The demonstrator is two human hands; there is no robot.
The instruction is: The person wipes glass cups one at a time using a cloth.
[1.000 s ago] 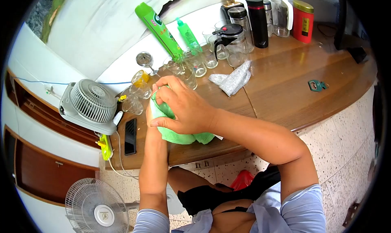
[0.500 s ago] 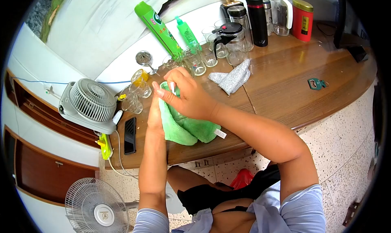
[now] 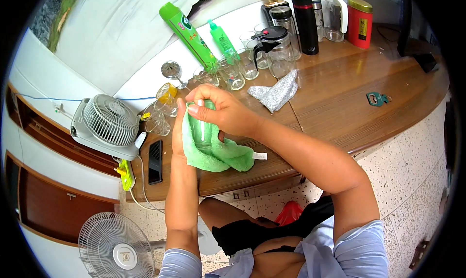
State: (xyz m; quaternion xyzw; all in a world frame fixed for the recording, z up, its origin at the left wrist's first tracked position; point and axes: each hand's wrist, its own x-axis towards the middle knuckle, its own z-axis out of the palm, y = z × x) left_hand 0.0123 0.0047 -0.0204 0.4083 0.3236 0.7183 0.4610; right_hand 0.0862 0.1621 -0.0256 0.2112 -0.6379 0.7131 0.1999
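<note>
A green towel (image 3: 206,159) with a white tag hangs bunched between my two hands over the front of the table. My left hand (image 3: 178,130) cups it from the left, thumb up, with most fingers hidden behind the cloth. My right hand (image 3: 218,110) is closed at the top of the towel, thumb and index finger curled together at its upper edge. A narrow white streak and something clear, like glass, show inside the folds; I cannot tell its shape. Close beyond my hands stand several drinking glasses (image 3: 235,79).
A glass teapot (image 3: 281,59) and silver-grey cloth (image 3: 279,93) are behind my right hand. A black thermos (image 3: 306,25), red tin (image 3: 359,25) and bottle opener (image 3: 376,99) lie farther right. Left are a phone (image 3: 155,161), box fan (image 3: 109,120) and round fan (image 3: 116,244).
Both hands and the towel have shifted slightly left. The towel has turned, so more of its inside and the white streak now show. The things on the table have stayed put.
</note>
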